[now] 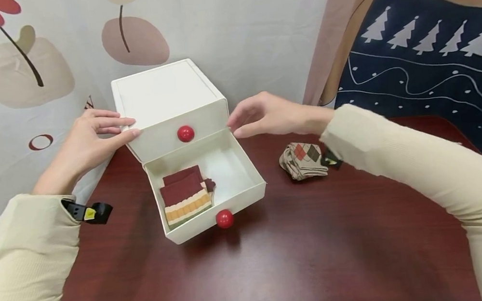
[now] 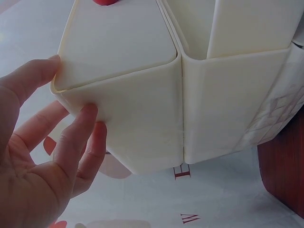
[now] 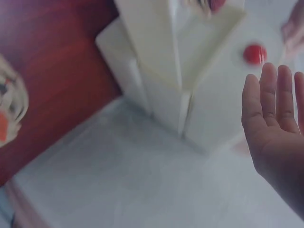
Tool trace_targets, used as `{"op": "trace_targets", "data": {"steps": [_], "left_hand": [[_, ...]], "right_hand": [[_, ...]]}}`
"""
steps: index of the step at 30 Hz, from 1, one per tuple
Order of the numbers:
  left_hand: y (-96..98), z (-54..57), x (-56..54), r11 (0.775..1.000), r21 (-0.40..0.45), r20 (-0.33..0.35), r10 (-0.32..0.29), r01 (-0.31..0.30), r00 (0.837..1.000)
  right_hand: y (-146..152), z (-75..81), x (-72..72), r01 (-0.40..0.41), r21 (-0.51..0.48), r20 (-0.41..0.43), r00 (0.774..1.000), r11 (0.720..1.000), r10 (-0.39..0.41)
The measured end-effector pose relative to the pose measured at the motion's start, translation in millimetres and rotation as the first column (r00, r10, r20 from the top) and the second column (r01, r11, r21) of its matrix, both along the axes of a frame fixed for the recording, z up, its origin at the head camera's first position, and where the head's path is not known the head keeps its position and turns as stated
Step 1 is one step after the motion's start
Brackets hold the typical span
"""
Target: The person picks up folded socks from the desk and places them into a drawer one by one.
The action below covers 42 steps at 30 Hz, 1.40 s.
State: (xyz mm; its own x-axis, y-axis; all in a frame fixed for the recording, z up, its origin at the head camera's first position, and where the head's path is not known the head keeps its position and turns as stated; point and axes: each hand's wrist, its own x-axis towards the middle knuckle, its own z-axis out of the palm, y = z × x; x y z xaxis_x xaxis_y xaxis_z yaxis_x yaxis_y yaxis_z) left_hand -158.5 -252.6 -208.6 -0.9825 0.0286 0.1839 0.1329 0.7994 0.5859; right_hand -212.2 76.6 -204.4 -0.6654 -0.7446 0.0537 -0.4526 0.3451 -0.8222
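A white two-tier drawer box [image 1: 161, 92] stands on the table, its upper drawer closed with a red knob [image 1: 185, 133]. The lower drawer [image 1: 230, 171] is pulled out. Inside it, on the left, lie folded maroon socks [image 1: 184, 192] with cream, yellow and green stripes. My left hand [image 1: 92, 140] rests on the box's top left front corner, thumb by the front edge [image 2: 57, 71], other fingers against the top and side. My right hand [image 1: 270, 114], holding nothing, hovers beside the box's right front corner with loosely bent fingers. Folded argyle socks [image 1: 303, 160] lie on the table beneath my right forearm.
The dark red wooden table [image 1: 257, 275] stretches in front of the box. Behind it hangs a pale curtain [image 1: 246, 29] with printed flowers and letters. At the right is a navy cloth [image 1: 424, 65] with white trees.
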Motion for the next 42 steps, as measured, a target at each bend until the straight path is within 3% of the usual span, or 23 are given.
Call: {"op": "trace_targets", "data": {"steps": [5,8,20,24,30,32,36,42], "left_hand": [[-1.3,0.2,-1.0,1.000,-0.013,0.000,-0.002,0.002,1.000],[-1.7,0.1,-1.6,1.000,-0.010,0.006,0.000,0.000,1.000],[1.2,-0.9,-1.8,1.000,0.002,0.012,-0.009,0.009,1.000],[1.7,0.5,-2.9,1.000,0.008,0.005,-0.014,0.014,1.000],[2.0,2.5,-3.0,1.000,0.009,0.005,-0.013,0.013,1.000],[1.5,2.7,-2.1,1.000,0.009,0.007,-0.012,0.012,1.000],[0.1,2.3,0.6,1.000,0.007,0.011,-0.002,0.002,1.000],[-1.5,1.2,3.1,1.000,0.007,0.005,0.004,-0.004,1.000]], "right_hand": [[48,-0.3,-11.4,0.142,-0.007,0.019,0.990,0.990,-0.142],[72,-9.5,-19.4,0.193,0.011,0.054,0.980,0.981,-0.193],[128,-94.9,-52.3,0.342,0.084,0.177,0.919,0.936,-0.352],[136,-112.4,-58.9,0.375,0.132,0.176,0.902,0.918,-0.394],[142,-126.5,-66.0,0.420,0.151,0.182,0.878,0.895,-0.443],[143,-130.9,-68.5,0.406,0.165,0.194,0.880,0.899,-0.433],[139,-140.6,-73.5,0.320,0.225,0.214,0.905,0.920,-0.367],[131,-152.3,-78.0,0.237,0.285,0.204,0.932,0.929,-0.300]]}}
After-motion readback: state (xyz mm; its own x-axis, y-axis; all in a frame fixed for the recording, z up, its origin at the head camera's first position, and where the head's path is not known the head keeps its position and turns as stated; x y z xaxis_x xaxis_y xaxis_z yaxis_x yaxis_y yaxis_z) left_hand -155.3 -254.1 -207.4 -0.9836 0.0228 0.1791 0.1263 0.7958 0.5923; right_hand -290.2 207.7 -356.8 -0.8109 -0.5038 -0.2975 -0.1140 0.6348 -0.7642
